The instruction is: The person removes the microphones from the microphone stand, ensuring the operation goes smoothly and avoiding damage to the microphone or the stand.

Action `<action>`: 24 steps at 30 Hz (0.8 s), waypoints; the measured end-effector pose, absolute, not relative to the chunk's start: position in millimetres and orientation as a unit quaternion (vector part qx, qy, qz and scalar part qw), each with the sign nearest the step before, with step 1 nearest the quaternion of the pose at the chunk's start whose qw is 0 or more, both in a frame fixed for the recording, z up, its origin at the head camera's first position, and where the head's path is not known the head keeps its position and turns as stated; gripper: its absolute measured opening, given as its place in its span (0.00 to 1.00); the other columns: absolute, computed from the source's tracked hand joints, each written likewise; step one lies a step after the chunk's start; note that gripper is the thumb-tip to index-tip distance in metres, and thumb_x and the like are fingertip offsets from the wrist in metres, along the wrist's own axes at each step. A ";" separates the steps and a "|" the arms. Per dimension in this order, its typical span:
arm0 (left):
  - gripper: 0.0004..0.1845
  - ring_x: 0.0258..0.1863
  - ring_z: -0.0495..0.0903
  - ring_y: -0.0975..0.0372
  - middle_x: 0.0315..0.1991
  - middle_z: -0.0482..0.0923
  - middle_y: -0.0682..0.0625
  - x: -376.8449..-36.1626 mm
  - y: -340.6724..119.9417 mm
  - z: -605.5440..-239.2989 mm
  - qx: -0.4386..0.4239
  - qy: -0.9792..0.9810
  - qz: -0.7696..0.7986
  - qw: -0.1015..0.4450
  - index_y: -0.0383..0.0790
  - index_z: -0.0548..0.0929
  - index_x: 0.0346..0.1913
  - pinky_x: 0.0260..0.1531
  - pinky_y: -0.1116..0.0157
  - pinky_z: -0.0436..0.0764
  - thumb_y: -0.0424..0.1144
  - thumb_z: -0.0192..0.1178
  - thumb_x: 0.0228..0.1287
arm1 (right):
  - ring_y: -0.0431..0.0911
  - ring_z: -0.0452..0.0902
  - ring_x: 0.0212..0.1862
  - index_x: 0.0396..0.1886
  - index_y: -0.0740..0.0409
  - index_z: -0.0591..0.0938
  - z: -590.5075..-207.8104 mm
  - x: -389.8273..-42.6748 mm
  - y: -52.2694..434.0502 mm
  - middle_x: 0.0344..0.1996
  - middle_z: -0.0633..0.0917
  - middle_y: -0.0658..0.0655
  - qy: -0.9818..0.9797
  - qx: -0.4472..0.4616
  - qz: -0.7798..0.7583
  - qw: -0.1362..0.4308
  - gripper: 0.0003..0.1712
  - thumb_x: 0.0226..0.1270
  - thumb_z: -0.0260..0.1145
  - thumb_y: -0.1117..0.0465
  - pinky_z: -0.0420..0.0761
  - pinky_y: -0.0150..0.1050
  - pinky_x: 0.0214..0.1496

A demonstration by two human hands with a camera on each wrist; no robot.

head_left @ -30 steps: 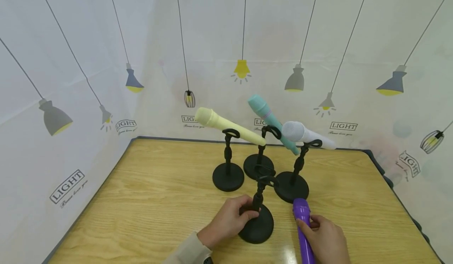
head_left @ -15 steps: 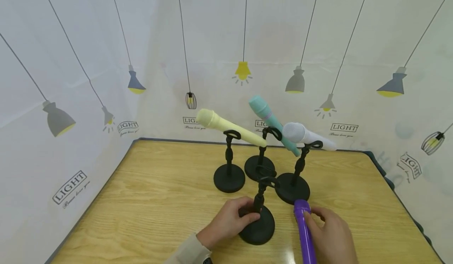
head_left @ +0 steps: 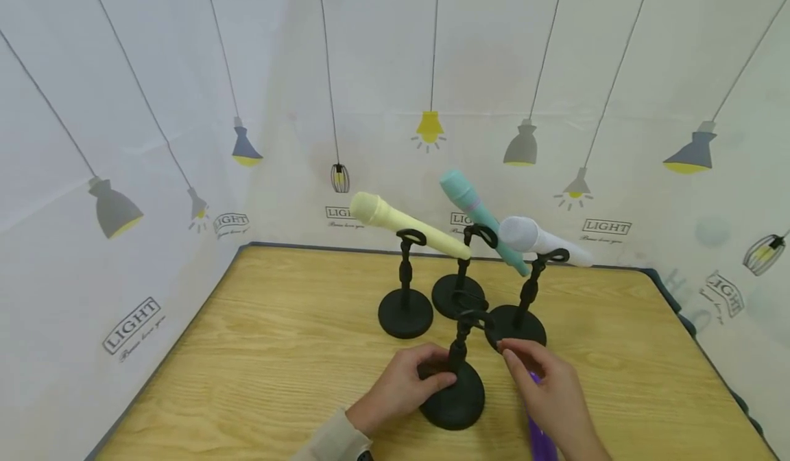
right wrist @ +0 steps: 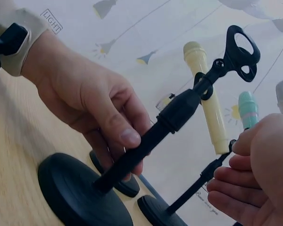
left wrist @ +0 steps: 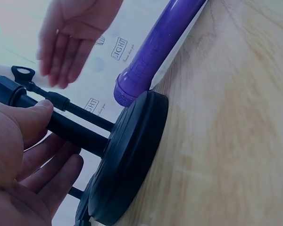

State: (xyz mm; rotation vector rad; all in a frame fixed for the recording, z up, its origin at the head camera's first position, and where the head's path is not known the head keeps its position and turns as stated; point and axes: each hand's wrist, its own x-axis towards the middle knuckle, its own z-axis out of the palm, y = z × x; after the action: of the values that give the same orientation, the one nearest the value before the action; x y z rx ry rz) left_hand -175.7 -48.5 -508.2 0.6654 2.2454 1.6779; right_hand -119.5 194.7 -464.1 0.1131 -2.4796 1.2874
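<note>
My left hand [head_left: 426, 373] grips the pole of an empty black microphone stand [head_left: 459, 351] near the table's front; the thumb [left wrist: 23, 123] lies over the pole [left wrist: 73, 131]. The stand's clip [right wrist: 241, 46] is empty. My right hand [head_left: 518, 358] hovers just right of the stand with relaxed fingers [right wrist: 247, 181] and holds nothing. A purple microphone [head_left: 540, 440] lies on the table under that hand, mostly hidden in the head view. Its end [left wrist: 132, 89] rests against the stand's round base [left wrist: 127, 160].
Three more black stands behind hold a yellow microphone [head_left: 407, 224], a teal one [head_left: 478, 214] and a white one [head_left: 543, 240]. Their bases [head_left: 405, 313] stand close together. The wooden table [head_left: 271, 351] is walled by lamp-printed cloth [head_left: 123, 173] at the back and sides.
My right hand has let go of the purple microphone and risen up and left toward the near stand. The left hand keeps its grip on the pole.
</note>
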 end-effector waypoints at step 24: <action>0.14 0.56 0.89 0.67 0.56 0.91 0.52 -177.1 -44.5 -516.3 0.231 0.760 0.593 0.136 0.47 0.89 0.59 0.57 0.72 0.84 0.38 0.71 0.74 | 0.33 0.87 0.57 0.57 0.67 0.87 -455.8 -133.9 150.5 0.53 0.92 0.64 -0.790 0.135 0.582 0.134 0.12 0.80 0.67 0.67 0.83 0.25 0.58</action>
State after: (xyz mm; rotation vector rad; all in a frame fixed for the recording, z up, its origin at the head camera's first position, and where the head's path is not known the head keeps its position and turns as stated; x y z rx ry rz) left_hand -177.1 -44.5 -516.3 0.6674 2.1991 1.7157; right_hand -133.9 150.5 -455.8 0.3904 -2.2905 1.6879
